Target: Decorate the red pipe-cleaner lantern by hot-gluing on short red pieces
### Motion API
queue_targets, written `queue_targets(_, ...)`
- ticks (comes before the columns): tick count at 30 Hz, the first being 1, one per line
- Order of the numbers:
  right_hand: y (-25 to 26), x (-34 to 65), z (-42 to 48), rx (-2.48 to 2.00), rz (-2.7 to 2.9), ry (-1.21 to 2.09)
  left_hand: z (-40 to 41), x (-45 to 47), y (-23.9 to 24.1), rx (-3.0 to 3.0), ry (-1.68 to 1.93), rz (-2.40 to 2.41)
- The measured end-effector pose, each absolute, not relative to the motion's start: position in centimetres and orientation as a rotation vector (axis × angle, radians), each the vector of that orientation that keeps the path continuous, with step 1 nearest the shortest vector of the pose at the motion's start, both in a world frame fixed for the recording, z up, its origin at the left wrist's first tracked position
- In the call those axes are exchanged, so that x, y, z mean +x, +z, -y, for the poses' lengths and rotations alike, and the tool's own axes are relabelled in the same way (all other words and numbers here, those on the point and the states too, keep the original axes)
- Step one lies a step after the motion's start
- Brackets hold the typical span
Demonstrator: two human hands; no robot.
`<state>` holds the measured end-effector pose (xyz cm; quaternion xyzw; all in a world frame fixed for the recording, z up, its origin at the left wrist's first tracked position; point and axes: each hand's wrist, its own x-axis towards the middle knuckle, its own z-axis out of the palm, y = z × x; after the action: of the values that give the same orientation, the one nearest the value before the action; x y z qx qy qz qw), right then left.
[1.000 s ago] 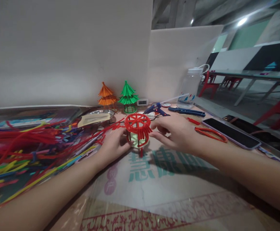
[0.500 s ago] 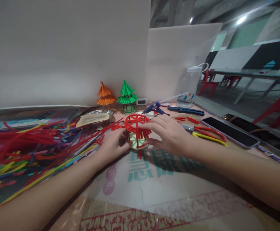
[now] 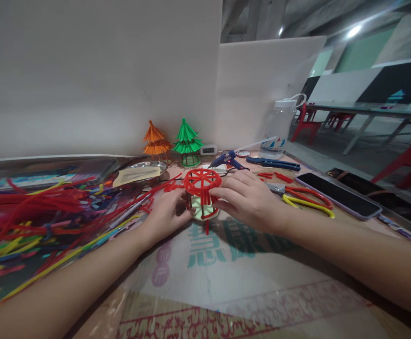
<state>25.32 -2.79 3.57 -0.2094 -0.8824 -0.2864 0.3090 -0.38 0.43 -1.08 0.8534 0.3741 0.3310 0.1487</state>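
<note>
A small red pavilion model (image 3: 202,188) made of plastic strips stands on a pale green base at the middle of the table. My left hand (image 3: 166,214) cups its left side, fingers against the base. My right hand (image 3: 250,197) touches its right side, fingertips on the red hanging strips under the wheel-shaped top. Both hands rest on the table around it.
A heap of coloured plastic strips (image 3: 32,216) fills the left. Orange (image 3: 155,139) and green (image 3: 187,140) finished pavilions stand by the wall. A blue glue gun (image 3: 226,160), pliers (image 3: 304,197), a phone (image 3: 338,193), a water jug (image 3: 279,127) and a metal dish (image 3: 145,168) lie around.
My right hand has moved left from beside the model onto its right side. The pliers on the right, partly covered before, now show in full.
</note>
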Motion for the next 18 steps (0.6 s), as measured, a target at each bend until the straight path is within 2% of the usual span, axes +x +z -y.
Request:
queue_targets(8,3.4,25.4,2.7,-0.55,2.341,-0.742,-0.7,-0.6,-1.5,2.448,0.942,-1.093)
queue_targets(14,5.2,25.9,2.1,-0.559,2.226,-0.418,-0.4,-0.7,-1.2,2.594,0.968,-1.121)
queue_targets(18,6.8,26.6,1.8,-0.631,2.336,-0.231,-0.2,-1.0,-1.1,2.666,0.995,-1.135)
